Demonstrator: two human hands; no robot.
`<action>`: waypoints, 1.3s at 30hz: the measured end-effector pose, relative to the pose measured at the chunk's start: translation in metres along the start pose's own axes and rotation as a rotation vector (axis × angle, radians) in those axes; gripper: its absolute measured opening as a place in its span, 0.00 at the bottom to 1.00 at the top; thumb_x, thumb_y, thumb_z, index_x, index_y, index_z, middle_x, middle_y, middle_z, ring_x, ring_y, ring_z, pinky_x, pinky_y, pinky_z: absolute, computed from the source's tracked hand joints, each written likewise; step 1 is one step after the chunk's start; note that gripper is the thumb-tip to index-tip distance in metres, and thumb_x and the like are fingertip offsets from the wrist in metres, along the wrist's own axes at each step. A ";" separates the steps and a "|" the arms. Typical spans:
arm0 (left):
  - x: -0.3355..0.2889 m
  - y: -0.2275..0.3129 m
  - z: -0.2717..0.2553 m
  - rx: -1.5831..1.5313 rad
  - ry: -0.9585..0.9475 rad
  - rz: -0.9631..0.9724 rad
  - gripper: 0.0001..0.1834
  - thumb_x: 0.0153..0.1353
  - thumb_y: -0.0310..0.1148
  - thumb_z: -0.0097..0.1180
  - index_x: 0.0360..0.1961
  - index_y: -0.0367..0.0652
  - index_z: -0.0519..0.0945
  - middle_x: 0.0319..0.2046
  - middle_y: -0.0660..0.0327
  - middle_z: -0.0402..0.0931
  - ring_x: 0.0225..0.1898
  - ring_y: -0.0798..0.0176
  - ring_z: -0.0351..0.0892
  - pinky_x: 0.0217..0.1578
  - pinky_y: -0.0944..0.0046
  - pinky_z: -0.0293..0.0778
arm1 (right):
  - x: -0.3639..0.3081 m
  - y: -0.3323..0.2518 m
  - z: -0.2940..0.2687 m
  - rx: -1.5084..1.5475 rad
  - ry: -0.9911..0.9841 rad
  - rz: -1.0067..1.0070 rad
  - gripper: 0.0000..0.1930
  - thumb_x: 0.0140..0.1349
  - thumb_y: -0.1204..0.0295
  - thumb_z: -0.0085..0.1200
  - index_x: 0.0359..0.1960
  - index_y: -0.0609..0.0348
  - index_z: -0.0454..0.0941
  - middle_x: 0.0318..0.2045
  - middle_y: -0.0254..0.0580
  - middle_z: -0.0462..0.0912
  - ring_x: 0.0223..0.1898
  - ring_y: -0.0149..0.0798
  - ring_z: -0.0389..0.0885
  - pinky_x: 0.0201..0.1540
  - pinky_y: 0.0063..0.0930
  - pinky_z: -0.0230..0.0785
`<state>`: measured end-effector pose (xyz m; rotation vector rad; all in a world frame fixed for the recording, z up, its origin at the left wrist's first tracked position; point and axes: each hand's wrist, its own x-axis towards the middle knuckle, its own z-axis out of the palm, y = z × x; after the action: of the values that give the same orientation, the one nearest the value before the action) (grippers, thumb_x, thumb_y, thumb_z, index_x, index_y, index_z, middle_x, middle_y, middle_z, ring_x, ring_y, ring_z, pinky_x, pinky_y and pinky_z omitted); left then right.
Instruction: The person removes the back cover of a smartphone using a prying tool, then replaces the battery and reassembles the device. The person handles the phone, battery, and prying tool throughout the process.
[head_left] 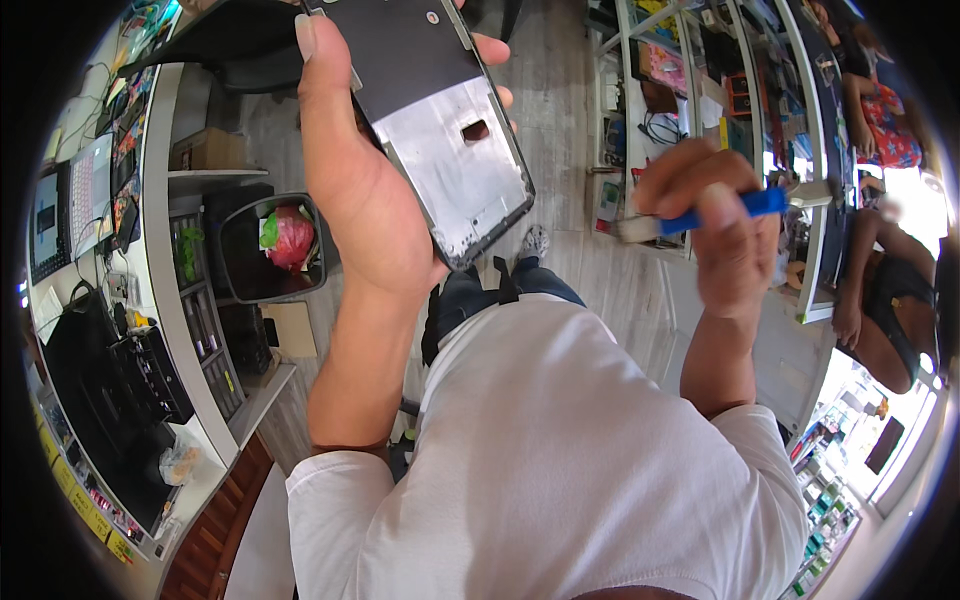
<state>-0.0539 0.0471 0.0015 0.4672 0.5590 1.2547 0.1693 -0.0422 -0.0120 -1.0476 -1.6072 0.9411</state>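
My left hand [370, 210] is closed around a bare phone frame [455, 165] and holds it up at the top middle. Its upper part is black and its lower part silvery metal, with a small squarish cut-out through it. The thumb lies along the left edge, and fingertips show past the right edge. To the right, apart from the frame, my right hand [730, 225] grips a small brush with a blue handle [763, 202]. Pale, slightly blurred bristles stick out on the side facing the phone frame, and a light-coloured end points right.
A black bin [232, 262] with a red bag inside stands on the floor at left. Beyond it runs a counter with a laptop [80, 195] and cables. Glass-sided shelves [690, 75] of goods are at the right, with other people [880, 290] behind them.
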 end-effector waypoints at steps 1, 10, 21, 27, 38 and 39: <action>-0.001 0.000 0.003 -0.025 0.004 0.011 0.34 0.76 0.61 0.37 0.56 0.39 0.77 0.47 0.52 0.82 0.39 0.58 0.86 0.34 0.62 0.85 | 0.002 -0.001 0.000 0.014 0.039 0.018 0.06 0.73 0.77 0.51 0.38 0.64 0.81 0.47 0.46 0.85 0.42 0.35 0.83 0.41 0.29 0.74; -0.003 0.002 0.013 0.069 -0.119 0.169 0.37 0.76 0.62 0.36 0.62 0.37 0.73 0.53 0.49 0.80 0.43 0.56 0.86 0.40 0.60 0.86 | 0.008 -0.004 0.045 0.011 0.114 0.266 0.06 0.69 0.78 0.55 0.42 0.66 0.83 0.38 0.36 0.83 0.35 0.24 0.75 0.37 0.21 0.66; -0.018 -0.016 -0.006 0.431 -0.239 0.351 0.36 0.77 0.61 0.30 0.61 0.36 0.69 0.53 0.48 0.78 0.48 0.58 0.80 0.49 0.59 0.77 | 0.020 -0.016 0.068 -0.277 0.223 0.364 0.09 0.59 0.73 0.66 0.32 0.64 0.79 0.22 0.37 0.76 0.21 0.28 0.71 0.25 0.26 0.63; -0.020 -0.028 -0.007 0.504 -0.273 0.501 0.26 0.80 0.49 0.30 0.57 0.37 0.69 0.55 0.53 0.74 0.55 0.64 0.71 0.59 0.63 0.64 | 0.033 -0.021 0.078 -0.441 0.205 0.336 0.10 0.56 0.73 0.64 0.29 0.64 0.74 0.24 0.48 0.80 0.23 0.45 0.80 0.28 0.36 0.71; -0.019 -0.026 -0.004 0.248 -0.188 0.497 0.33 0.78 0.57 0.29 0.62 0.38 0.66 0.55 0.52 0.75 0.54 0.61 0.73 0.58 0.60 0.68 | 0.030 0.003 0.079 -0.361 0.274 0.140 0.10 0.56 0.74 0.66 0.34 0.60 0.76 0.25 0.37 0.79 0.23 0.30 0.76 0.27 0.25 0.70; -0.018 -0.025 -0.005 0.232 -0.189 0.495 0.33 0.78 0.58 0.29 0.63 0.38 0.66 0.55 0.52 0.74 0.54 0.60 0.73 0.58 0.59 0.69 | 0.030 0.005 0.078 -0.344 0.268 0.112 0.10 0.56 0.75 0.66 0.34 0.60 0.76 0.25 0.36 0.80 0.24 0.28 0.77 0.27 0.24 0.70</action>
<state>-0.0417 0.0235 -0.0150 0.9506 0.4425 1.5994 0.0902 -0.0199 -0.0264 -1.4481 -1.5260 0.5739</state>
